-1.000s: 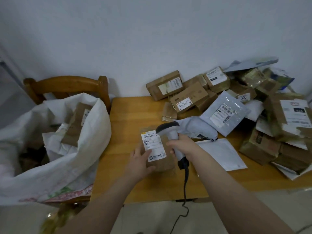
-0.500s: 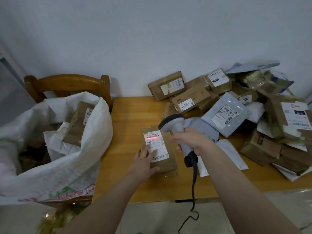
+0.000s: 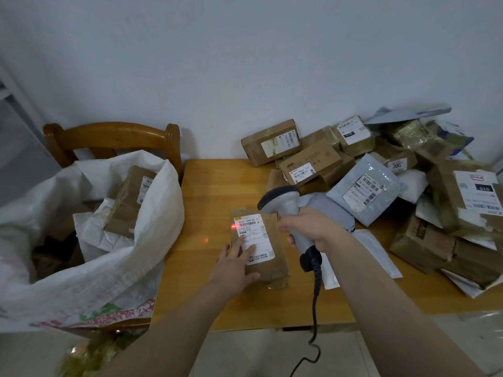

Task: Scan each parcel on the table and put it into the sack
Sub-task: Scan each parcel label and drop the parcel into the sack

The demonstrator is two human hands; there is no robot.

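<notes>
A small brown parcel (image 3: 272, 254) with a white label lies flat on the wooden table (image 3: 212, 191). My left hand (image 3: 235, 265) rests on its near left part, fingers straight over the label. My right hand (image 3: 310, 227) grips the handle of a grey barcode scanner (image 3: 283, 200), held just right of the parcel and above it. The scanner's red light falls on the label's left edge and on the table beside it. A white woven sack (image 3: 114, 257) stands open at the left with several parcels inside.
A heap of brown boxes and grey mailer bags (image 3: 364, 194) fills the table's back right. A wooden chair (image 3: 109, 134) stands behind the sack. The scanner's black cable (image 3: 315, 300) hangs over the table's front edge. Flat white envelopes (image 3: 378, 251) lie right of the parcel.
My right hand has lifted the scanner up and to the right of the parcel. The red light came on over the label, then slid to its left edge. My left hand stays on the parcel.
</notes>
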